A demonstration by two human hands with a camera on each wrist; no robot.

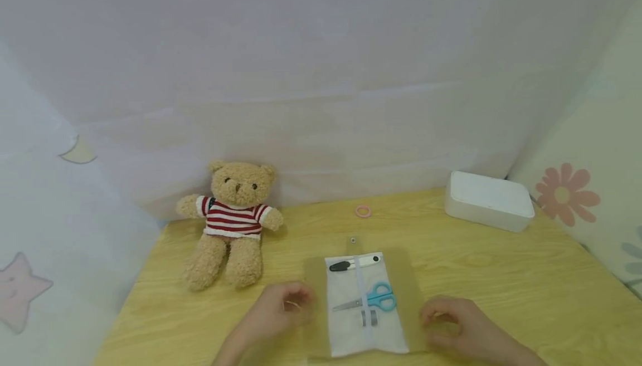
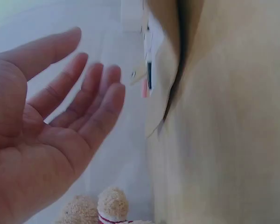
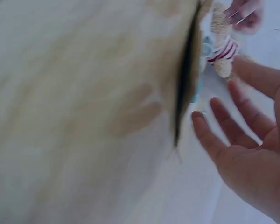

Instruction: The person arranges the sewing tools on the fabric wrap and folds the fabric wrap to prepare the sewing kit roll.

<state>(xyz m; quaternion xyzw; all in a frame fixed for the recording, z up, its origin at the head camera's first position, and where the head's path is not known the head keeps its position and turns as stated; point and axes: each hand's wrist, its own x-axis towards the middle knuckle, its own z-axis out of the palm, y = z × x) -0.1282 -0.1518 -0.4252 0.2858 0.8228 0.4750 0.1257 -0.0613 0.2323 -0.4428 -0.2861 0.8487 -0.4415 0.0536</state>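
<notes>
A tan folding case point(image 1: 410, 293) lies spread flat on the table. On its white cloth inner panel point(image 1: 343, 330), a pale strap crosses blue-handled scissors point(image 1: 381, 297), a small white tool with a black end point(image 1: 354, 263), and small grey metal pieces point(image 1: 369, 318). A tab with a metal snap point(image 1: 353, 240) sticks out at the far side. Beside the case's left edge is my left hand point(image 1: 281, 307), its fingers loosely bent. My right hand point(image 1: 458, 324) stands by the right edge, also relaxed. In the wrist views both palms hold nothing, and the fingers look apart from the case.
A teddy bear point(image 1: 233, 215) in a red-and-white striped top sits at the back left of the wooden table point(image 1: 481, 266). Near the back lies a pink ring point(image 1: 363, 211). A white box point(image 1: 489, 200) stands at the back right, by the curtained wall.
</notes>
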